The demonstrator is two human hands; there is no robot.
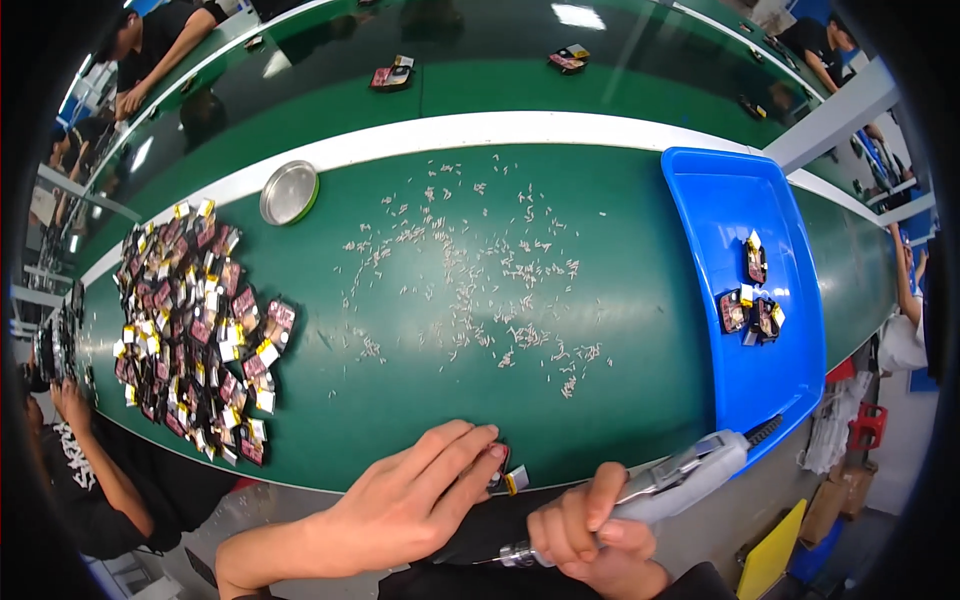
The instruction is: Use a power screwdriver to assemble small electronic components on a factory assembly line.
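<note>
At the table's near edge, my left hand (415, 495) reaches in with its fingers bent over a small black-and-pink device (502, 461). A yellow-and-white tab sticks out of the device past my fingertips, and the hand covers most of the rest. My right hand (595, 530) is wrapped round a grey electric screwdriver (680, 475). Its bit end points left, below the device and apart from it, and a coiled cord leaves its back end. Many tiny pale screw-like pieces (465, 280) lie scattered over the green tabletop (650, 300).
A big heap of similar devices (190, 320) covers the left side. A round metal dish (290, 192) stands at the far left. On the right, a blue tray (700, 250) holds 3 devices. Beyond the white rail, a dark green belt (480, 80) carries more; other people sit around.
</note>
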